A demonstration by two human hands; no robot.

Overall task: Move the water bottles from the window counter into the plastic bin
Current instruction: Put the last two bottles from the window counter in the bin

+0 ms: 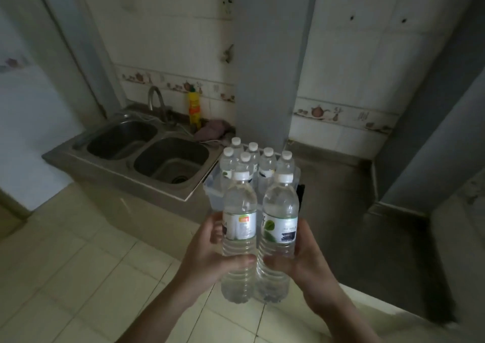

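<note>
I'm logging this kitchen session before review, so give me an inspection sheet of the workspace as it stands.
Surface: grey counter right of a double sink.
Job's things: six capped water bottles upright in the clear plastic bin; two more water bottles in hand.
Clutter: yellow bottle and a crumpled cloth behind the sink.
Grippers: left hand shut on one bottle, right hand shut on the other.
Cables: thin white cord near the faucet.
Surroundings: tiled wall, wall socket, pale floor tiles.
</note>
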